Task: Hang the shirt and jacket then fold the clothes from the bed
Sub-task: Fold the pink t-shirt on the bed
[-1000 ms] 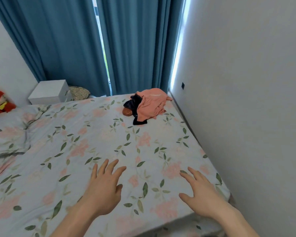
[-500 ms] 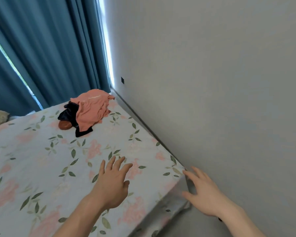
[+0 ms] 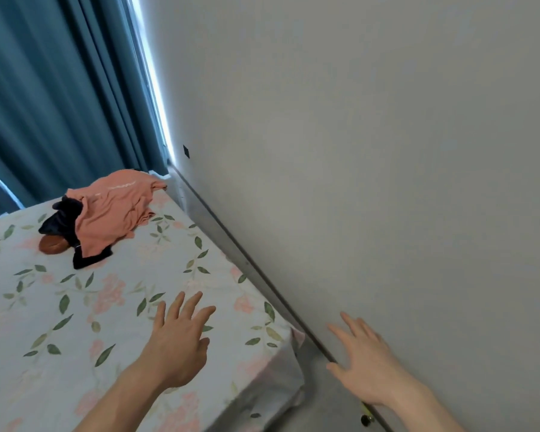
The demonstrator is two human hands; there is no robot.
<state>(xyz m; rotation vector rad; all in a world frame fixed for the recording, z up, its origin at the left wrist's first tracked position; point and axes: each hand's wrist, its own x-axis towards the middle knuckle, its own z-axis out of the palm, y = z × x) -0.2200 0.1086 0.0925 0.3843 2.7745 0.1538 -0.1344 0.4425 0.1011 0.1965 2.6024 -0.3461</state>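
Far corner of bed (image 3: 113, 307): clothes pile (image 3: 106, 216), salmon garment over dark one, brown item under; types unclear.
Writing: faint pale print on salmon fabric, unreadable.
Left hand (image 3: 176, 344): fingers spread, above sheet, holding nothing.
Right hand (image 3: 365, 366): fingers spread, by wall (image 3: 387, 151), holding nothing; contact unclear.

Both bare forearms reach forward: the left hand (image 3: 176, 344) spreads flat-fingered above the bed (image 3: 75, 307), the right hand (image 3: 363, 363) spreads beyond its corner.
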